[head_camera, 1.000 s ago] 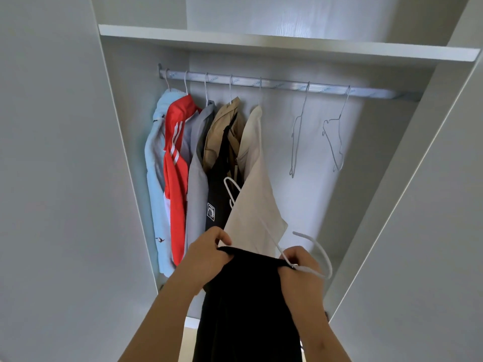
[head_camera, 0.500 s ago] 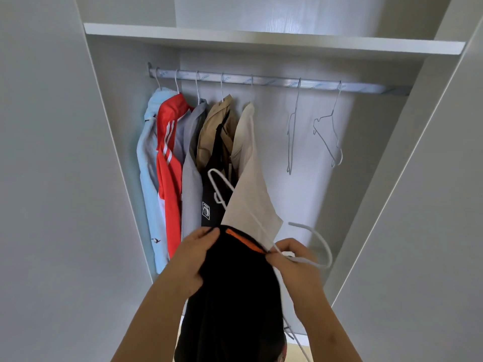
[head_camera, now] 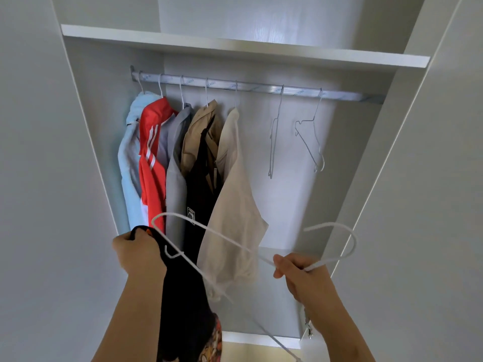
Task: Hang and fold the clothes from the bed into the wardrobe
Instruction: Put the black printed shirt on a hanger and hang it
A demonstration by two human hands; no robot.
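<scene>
Fingers of left hand (head_camera: 138, 254) curl tight round the bunched top of black garment (head_camera: 183, 296) — soft matte cloth, hanging limp well below the rail (head_camera: 251, 87), orange print low down. Right hand (head_camera: 300, 273) pinches thin white hanger (head_camera: 235, 241) at its neck; the curved hook juts right and the wire frame slants across to the left hand. Under the rail's left half is a row of hung clothes (head_camera: 180, 158) ending in a cream shirt (head_camera: 235, 205) — under its right half, two bare wire hangers (head_camera: 311, 142). Half a second ago both hands met at the garment's collar; now they are apart, with the hanger swung wider.
</scene>
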